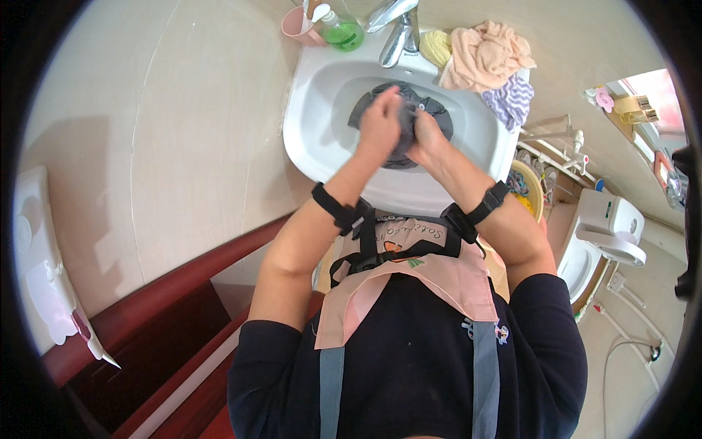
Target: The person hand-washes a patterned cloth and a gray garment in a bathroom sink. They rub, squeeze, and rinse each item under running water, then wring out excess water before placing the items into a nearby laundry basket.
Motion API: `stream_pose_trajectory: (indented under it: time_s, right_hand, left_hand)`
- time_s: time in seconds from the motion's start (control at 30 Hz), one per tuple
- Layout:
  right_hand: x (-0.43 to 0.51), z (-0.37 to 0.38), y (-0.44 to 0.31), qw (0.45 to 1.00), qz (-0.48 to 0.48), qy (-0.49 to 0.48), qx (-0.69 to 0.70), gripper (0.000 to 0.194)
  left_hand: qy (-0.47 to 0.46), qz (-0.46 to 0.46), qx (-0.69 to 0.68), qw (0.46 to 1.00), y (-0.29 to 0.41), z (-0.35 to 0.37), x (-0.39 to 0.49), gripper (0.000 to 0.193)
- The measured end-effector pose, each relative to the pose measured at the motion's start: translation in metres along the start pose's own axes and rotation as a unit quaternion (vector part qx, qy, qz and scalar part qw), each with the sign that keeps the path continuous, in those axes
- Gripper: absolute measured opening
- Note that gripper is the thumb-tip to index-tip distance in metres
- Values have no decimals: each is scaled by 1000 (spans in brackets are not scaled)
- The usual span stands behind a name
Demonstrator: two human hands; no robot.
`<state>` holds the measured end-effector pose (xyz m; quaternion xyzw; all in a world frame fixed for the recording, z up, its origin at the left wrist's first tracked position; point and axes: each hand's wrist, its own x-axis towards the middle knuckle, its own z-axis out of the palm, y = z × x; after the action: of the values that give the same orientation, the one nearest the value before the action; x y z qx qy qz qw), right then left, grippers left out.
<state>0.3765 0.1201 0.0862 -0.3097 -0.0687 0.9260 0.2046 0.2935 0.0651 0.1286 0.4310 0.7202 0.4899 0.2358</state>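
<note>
A wet dark grey garment (436, 115) lies bunched in water in the white washbasin (307, 137). Both of my hands are over the bowl, close together. My left hand (382, 123), blurred by motion, is closed on a raised fold of the cloth. My right hand (429, 137) grips the same fold from the other side, with its palm turned inward. Some fingers are hidden behind the fabric. A small pale round spot, perhaps a button, shows on the garment beside my right hand. Above the bowl's far edge stands a chrome faucet (403, 38).
Left of the faucet are a pink cup (301, 27) and a pump bottle of green liquid (343, 34). Peach towel (485, 57), yellow cloth (436, 48) and purple-white cloth (510, 101) crowd the right rim. A yellow basket (535, 186) and a toilet (584, 258) stand lower right.
</note>
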Motion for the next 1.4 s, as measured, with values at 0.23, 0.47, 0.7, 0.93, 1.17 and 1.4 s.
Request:
stream_pose_trajectory:
  time_s: [0.23,0.47,0.7,0.93,1.17,1.4]
  right_hand:
    - [1,-8,-1,988,13,-146,43,24]
    - [-1,6,3,996,-72,1,-53,21]
    - [-9,20,-1,999,-8,50,2,29]
    - [-20,35,-5,990,-27,114,-82,30]
    - [-14,26,0,999,7,39,-11,28]
    - [-5,10,-4,999,1,-48,16,25]
  left_hand:
    - [23,86,53,995,-15,10,-6,42]
    - [19,135,56,989,-3,5,-10,35]
    - [85,-83,12,993,-4,-10,13,24]
    - [11,114,44,992,-9,1,-8,28]
    - [15,11,-12,1000,-16,-3,-4,35]
    - [-60,156,63,984,-7,0,-5,26]
